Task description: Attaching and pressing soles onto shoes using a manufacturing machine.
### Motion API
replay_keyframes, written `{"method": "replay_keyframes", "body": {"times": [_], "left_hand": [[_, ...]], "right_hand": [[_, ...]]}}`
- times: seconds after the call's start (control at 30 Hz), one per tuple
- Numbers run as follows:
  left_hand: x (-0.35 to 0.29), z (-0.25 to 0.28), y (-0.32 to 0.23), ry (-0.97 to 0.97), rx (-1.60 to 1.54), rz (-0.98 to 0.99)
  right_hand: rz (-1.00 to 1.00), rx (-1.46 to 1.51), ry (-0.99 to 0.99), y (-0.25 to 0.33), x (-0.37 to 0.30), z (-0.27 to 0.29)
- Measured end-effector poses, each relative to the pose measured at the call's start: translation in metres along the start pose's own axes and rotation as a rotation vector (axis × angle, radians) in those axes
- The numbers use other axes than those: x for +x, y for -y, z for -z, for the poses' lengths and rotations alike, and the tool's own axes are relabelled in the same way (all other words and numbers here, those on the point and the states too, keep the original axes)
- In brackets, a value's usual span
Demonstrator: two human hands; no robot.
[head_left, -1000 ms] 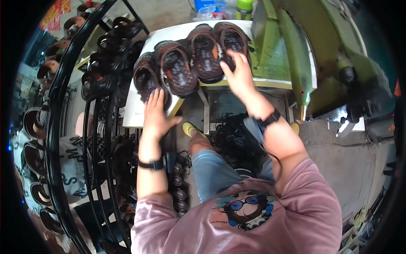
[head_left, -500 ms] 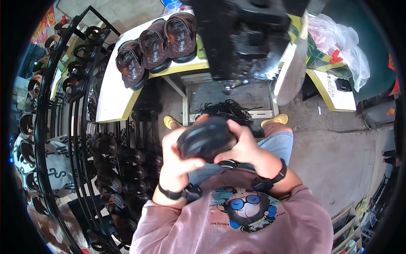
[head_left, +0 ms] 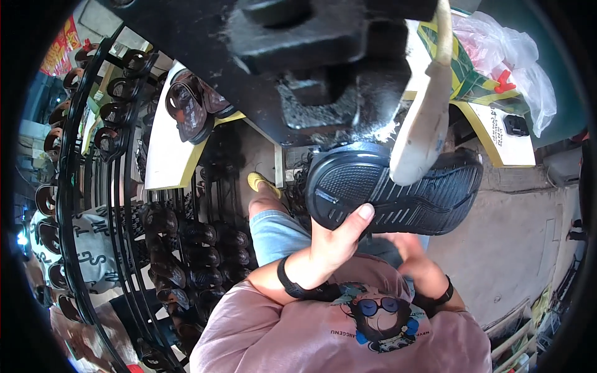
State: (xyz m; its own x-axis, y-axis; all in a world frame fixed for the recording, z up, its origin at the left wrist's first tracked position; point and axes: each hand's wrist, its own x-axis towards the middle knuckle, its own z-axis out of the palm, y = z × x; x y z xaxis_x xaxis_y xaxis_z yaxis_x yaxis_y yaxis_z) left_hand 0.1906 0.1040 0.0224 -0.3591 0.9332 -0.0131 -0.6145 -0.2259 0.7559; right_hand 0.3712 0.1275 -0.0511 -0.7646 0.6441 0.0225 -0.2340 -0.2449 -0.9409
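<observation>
My left hand [head_left: 342,242] is closed on the heel or toe end of a black slipper [head_left: 398,193], thumb pressed on its ridged sole, which faces up. The far edge of the slipper lies right under a dark, greasy metal machine head [head_left: 317,81]; whether they touch cannot be told. A worn whitish lever [head_left: 423,124] hangs down in front of part of the sole. My right hand [head_left: 418,261] is nearer my body, just below the slipper and apart from it; its fingers are smeared by motion.
Brown slippers [head_left: 186,105] sit on a white table with a yellow edge [head_left: 165,168] at the left. A black rack [head_left: 68,161] holding several slippers stands further left. Plastic bags [head_left: 497,50] and a small black object [head_left: 516,126] lie on the right table.
The slipper went from both hands in front of my body up and right to the machine head, sole now showing. My right hand let go and dropped back. The view shifted closer to the machine.
</observation>
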Motion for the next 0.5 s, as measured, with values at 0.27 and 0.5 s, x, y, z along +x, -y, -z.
{"method": "replay_keyframes", "body": {"times": [0.27, 0.5], "left_hand": [[-0.002, 0.051, -0.003, -0.035, -0.325, 0.018], [0.016, 0.106, -0.045, -0.074, -0.299, -0.155]], "right_hand": [[0.289, 0.734, -0.414, 0.006, 0.044, 0.037], [0.157, 0.619, -0.328, 0.008, 0.077, -0.03]]}}
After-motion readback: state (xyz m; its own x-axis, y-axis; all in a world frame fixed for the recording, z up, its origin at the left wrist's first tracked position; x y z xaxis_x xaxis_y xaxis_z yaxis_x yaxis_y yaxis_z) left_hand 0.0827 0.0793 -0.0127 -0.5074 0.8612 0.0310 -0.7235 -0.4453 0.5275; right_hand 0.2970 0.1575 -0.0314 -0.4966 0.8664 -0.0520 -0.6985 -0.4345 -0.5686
